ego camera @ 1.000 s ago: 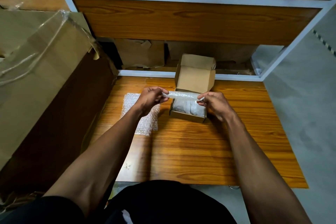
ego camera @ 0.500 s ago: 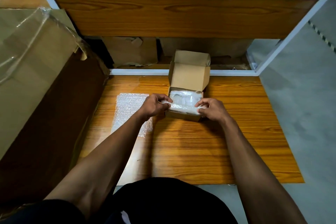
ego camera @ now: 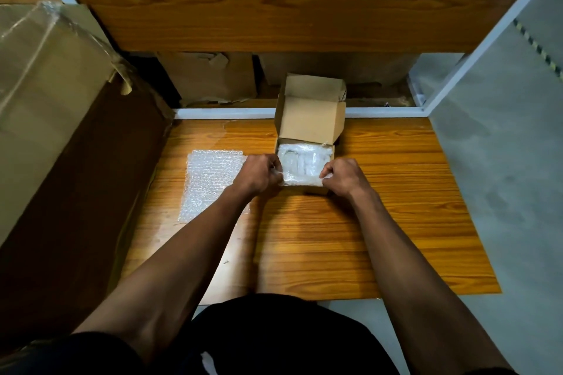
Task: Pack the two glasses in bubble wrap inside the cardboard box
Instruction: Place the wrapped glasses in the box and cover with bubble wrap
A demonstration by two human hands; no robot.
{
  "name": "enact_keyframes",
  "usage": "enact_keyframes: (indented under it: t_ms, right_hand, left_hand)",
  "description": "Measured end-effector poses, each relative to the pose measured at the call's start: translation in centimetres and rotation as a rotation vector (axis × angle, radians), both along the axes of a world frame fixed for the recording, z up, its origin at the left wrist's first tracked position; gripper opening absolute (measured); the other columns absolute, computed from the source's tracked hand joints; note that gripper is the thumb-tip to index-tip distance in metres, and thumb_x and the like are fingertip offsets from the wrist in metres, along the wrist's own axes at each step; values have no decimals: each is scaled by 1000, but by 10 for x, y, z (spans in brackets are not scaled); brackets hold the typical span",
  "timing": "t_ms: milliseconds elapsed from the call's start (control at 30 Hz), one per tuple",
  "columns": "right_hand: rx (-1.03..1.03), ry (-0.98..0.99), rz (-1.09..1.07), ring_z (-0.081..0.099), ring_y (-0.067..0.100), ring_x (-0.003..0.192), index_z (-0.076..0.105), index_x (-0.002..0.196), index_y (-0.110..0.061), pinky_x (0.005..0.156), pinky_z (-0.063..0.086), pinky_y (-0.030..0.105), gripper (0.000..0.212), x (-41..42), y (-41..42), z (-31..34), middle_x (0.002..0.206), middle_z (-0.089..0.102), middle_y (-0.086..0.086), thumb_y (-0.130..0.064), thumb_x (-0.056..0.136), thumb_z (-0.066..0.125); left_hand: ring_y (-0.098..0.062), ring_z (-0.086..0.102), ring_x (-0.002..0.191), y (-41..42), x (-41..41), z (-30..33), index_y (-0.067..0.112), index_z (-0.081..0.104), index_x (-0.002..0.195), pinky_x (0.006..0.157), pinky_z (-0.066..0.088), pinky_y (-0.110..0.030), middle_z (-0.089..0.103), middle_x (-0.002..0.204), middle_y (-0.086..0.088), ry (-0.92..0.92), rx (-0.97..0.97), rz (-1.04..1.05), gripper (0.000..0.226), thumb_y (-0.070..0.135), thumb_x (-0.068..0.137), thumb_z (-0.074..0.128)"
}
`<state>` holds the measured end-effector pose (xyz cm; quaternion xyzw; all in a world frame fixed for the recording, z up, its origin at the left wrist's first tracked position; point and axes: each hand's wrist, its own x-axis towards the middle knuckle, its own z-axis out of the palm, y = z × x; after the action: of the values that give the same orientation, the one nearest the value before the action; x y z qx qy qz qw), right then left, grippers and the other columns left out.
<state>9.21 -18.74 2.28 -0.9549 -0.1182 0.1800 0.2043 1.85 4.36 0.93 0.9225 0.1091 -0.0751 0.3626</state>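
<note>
Lowered since a second ago, the wrap [ego camera: 300,181] now lies over the near edge of the box [ego camera: 310,119], above wrapped glasses [ego camera: 304,158] inside. Left hand [ego camera: 259,175] and right hand [ego camera: 342,176] pinch its ends. A spare sheet [ego camera: 210,183] lies left, on the board [ego camera: 365,237].

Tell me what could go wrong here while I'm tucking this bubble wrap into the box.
1. Both hands, left hand and right hand, press at the cardboard box's near edge; pushing hard could stress the glasses underneath.
2. The spare bubble wrap sheet lies unused, so padding may be thin.
</note>
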Motion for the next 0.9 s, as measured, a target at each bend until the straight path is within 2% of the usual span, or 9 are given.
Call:
enact_keyframes:
  t_ms: [133,267,367,467,567,633,700,833,900]
  right_hand:
    - [-110,-113,54,55,21,101,64,94,-25,74,49,33,24,-5,6,-3,117,60,2,-4,86,73]
    - [-146,-318,212,52,26,109,64,109,-20,85,44,34,31,-16,11,-11,115,59,5,4,89,65]
    - [-73,-335,268,55,27,109,63,120,-18,88,43,35,35,-30,9,-21,113,61,7,4,93,58]
    - [-60,-342,304,58,27,108,48,142,-26,98,45,40,47,-37,6,-28,116,61,6,-10,98,54]
    - [-132,-350,372,60,28,106,32,157,-39,97,48,44,53,-36,11,-23,120,59,9,-33,106,46]
    - [-207,-341,417,59,30,112,33,157,-42,98,47,45,50,-36,17,-21,128,57,10,-47,108,41]
    - [-251,-335,433,57,31,114,35,155,-43,99,45,45,48,-37,22,-23,133,55,9,-51,108,39]
    - [-222,-374,391,58,31,111,42,147,-40,96,46,44,38,-41,23,-29,131,57,7,-48,109,39]
    - [-206,-399,385,59,31,109,42,141,-39,93,47,43,33,-43,21,-30,129,59,7,-45,109,42]
  left_hand:
    - [-19,72,78,-3,9,2,22,71,84,68,57,-30,73,81,1,47,59,26,13,11,85,79]
    - [-21,68,82,-8,14,7,24,71,84,72,57,-33,74,90,-3,68,147,32,13,15,86,80]
    - [-22,68,86,-10,15,7,27,69,89,72,57,-33,74,95,-4,80,168,9,14,17,88,80]
    - [-21,63,85,-8,10,4,29,68,99,68,47,-32,66,99,-2,27,208,-59,14,18,92,75]
    - [-22,59,87,-8,2,-2,25,72,111,74,46,-32,56,102,-2,-74,270,-115,16,19,96,71]
    - [-27,62,89,-7,-4,-4,23,73,112,74,51,-36,59,105,-7,-130,290,-149,16,20,97,69]
    - [-35,65,90,-3,-11,-6,20,75,114,73,56,-43,61,112,-11,-170,302,-202,18,23,99,66]
    - [-30,66,98,6,-27,-9,24,72,125,72,59,-43,57,128,-5,-196,373,-296,47,59,94,66]
    - [-30,63,106,8,-31,-8,26,72,127,76,57,-43,56,130,-4,-223,412,-309,48,58,92,71]
